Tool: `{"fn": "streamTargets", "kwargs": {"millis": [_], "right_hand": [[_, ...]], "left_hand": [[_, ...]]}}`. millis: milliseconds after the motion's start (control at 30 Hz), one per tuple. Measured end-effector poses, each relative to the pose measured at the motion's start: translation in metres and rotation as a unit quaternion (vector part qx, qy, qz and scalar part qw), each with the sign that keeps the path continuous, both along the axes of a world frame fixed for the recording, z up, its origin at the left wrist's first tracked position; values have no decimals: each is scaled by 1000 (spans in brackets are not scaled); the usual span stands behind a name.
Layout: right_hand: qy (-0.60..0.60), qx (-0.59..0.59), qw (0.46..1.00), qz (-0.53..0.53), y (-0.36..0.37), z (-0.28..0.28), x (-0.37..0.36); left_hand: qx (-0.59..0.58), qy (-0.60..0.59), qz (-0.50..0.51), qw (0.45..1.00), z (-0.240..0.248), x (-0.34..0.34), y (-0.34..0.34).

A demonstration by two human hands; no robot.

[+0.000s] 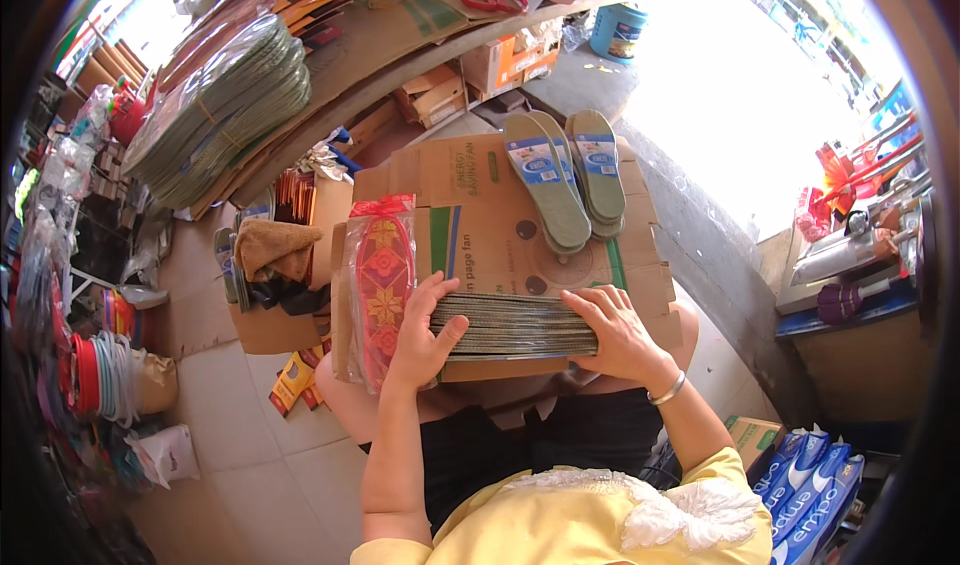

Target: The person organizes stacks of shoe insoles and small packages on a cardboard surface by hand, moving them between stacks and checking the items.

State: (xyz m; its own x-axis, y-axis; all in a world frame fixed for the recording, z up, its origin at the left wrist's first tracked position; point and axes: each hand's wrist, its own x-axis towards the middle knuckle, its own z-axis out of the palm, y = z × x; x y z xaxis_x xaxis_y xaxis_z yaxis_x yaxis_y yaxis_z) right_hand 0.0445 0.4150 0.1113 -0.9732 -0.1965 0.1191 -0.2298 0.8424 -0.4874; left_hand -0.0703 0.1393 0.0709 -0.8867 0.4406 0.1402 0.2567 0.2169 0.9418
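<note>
Thick stack of thin grey-green insoles, seemingly edge-on, ridged.

The person wears a yellow top with short sleeves that end above the elbows, leaving both forearms bare. White lace-like trim with a raised, leafy pattern runs across the front of the top and spreads toward the right shoulder. A thin silver bangle circles the wrist of the right hand, the left hand has a bare wrist, and dark trousers cover the lap.
</note>
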Motion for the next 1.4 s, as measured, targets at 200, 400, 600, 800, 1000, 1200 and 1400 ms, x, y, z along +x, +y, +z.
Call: {"fn": "streamTargets", "kwargs": {"millis": [200, 400, 600, 800, 1000, 1200, 1400], "right_hand": [[10, -28, 999, -45, 6, -4, 2], [-60, -71, 994, -57, 7, 0, -2], [-236, -560, 790, -82, -8, -14, 10], [-213, -584, 775, -112, -69, -16, 1], [-114, -337, 930, -89, -97, -6, -2], [-92, -224, 966, 90, -73, 44, -50], [208, -160, 965, 17, -56, 138, -189]], "left_hand": [[-2, -36, 8, 999, -3, 4, 12], [169, -110, 58, 978, -7, -4, 13], [374, -287, 65, 880, 2, 31, 28], [421, -307, 87, 849, 2, 81, 61], [448, -309, 99, 833, 1, 69, 46], [532, -330, 70, 777, 4, 65, 12], [555, -343, -13, 758, -6, 77, -16]]}}
